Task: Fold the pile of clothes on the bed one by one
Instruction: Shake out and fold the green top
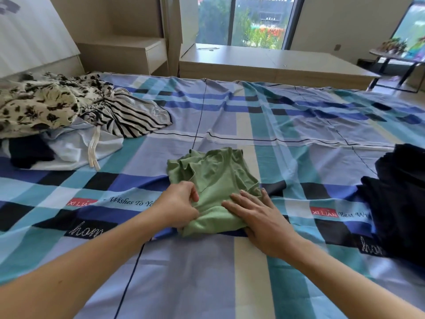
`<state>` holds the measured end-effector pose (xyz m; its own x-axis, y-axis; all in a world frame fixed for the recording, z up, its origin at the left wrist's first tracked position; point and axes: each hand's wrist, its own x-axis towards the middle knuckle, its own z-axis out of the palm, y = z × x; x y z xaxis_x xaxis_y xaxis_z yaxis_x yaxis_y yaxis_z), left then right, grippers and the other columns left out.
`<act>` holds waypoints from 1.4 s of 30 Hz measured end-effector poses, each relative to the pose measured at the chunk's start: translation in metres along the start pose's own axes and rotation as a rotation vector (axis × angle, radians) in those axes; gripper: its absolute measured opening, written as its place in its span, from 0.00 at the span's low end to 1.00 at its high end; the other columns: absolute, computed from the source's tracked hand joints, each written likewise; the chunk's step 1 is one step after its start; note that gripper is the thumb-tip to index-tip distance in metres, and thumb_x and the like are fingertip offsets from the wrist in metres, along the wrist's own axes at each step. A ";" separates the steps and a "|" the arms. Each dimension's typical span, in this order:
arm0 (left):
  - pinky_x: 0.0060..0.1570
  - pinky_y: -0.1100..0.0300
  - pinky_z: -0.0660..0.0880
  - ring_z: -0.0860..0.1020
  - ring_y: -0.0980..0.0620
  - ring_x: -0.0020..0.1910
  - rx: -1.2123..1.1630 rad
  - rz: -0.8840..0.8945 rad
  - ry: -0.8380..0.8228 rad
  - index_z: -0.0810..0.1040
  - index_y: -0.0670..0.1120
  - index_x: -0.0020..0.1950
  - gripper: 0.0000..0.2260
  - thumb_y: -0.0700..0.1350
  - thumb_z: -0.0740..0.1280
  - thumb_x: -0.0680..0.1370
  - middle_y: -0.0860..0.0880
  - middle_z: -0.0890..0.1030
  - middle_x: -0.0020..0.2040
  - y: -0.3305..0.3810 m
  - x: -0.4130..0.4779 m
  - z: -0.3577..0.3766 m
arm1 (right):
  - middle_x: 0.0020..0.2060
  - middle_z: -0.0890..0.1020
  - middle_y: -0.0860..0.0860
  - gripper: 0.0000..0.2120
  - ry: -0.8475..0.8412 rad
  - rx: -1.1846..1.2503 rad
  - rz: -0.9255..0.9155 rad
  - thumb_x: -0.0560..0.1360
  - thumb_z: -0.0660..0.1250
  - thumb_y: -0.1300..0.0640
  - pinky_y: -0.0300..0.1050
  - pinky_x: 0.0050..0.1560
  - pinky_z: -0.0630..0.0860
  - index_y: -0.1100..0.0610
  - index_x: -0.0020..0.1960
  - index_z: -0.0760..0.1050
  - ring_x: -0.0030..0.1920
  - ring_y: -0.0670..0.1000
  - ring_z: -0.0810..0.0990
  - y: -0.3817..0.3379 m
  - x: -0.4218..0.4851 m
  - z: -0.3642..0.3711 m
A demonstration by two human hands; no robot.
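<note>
The green garment (213, 178) lies bunched and partly folded near the middle of the bed (276, 116), a little toward the near edge where I stand. My left hand (177, 204) is at the garment's near left side, its fingers curled and pinching a fold of the green cloth. My right hand (255, 217) lies flat on the garment's near right corner, fingers straight and slightly spread, pressing the cloth down onto the checked sheet.

The pile of clothes (69, 120) sits by the far left corner of the bed: a cream floral piece (34, 107) on top, a black-and-white striped piece (135, 118) beside it toward the middle, and a white piece (69, 148) and a dark piece (30, 153) underneath. A heap of black clothes (400, 196) lies along the right edge, well apart from the green garment. Beyond the far edge stands a low wooden platform (264, 63).
</note>
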<state>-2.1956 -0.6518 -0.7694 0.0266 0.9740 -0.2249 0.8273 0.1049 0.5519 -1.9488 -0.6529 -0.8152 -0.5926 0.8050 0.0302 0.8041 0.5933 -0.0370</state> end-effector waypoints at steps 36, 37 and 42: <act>0.38 0.49 0.82 0.84 0.45 0.41 -0.952 -0.103 0.141 0.77 0.58 0.57 0.13 0.39 0.65 0.80 0.46 0.86 0.50 0.061 -0.021 0.053 | 0.72 0.69 0.48 0.43 0.088 1.329 0.488 0.67 0.76 0.67 0.50 0.68 0.75 0.36 0.73 0.68 0.68 0.50 0.73 0.016 -0.067 -0.069; 0.38 0.50 0.83 0.85 0.46 0.40 -0.947 -0.040 0.153 0.78 0.59 0.55 0.15 0.38 0.65 0.80 0.48 0.86 0.48 0.080 -0.024 0.049 | 0.72 0.70 0.46 0.43 0.126 1.297 0.469 0.67 0.76 0.68 0.48 0.70 0.73 0.38 0.74 0.68 0.69 0.48 0.73 0.022 -0.075 -0.083; 0.36 0.59 0.82 0.85 0.53 0.41 -1.055 0.301 0.102 0.79 0.61 0.58 0.17 0.38 0.65 0.78 0.52 0.86 0.48 0.216 -0.030 0.029 | 0.70 0.72 0.47 0.41 0.390 1.130 0.450 0.67 0.75 0.68 0.46 0.62 0.79 0.42 0.75 0.69 0.63 0.51 0.78 0.083 -0.141 -0.179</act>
<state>-2.0018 -0.6639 -0.6671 0.0598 0.9955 0.0742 -0.1018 -0.0678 0.9925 -1.7900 -0.7176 -0.6440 -0.0722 0.9944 0.0767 0.3281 0.0963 -0.9397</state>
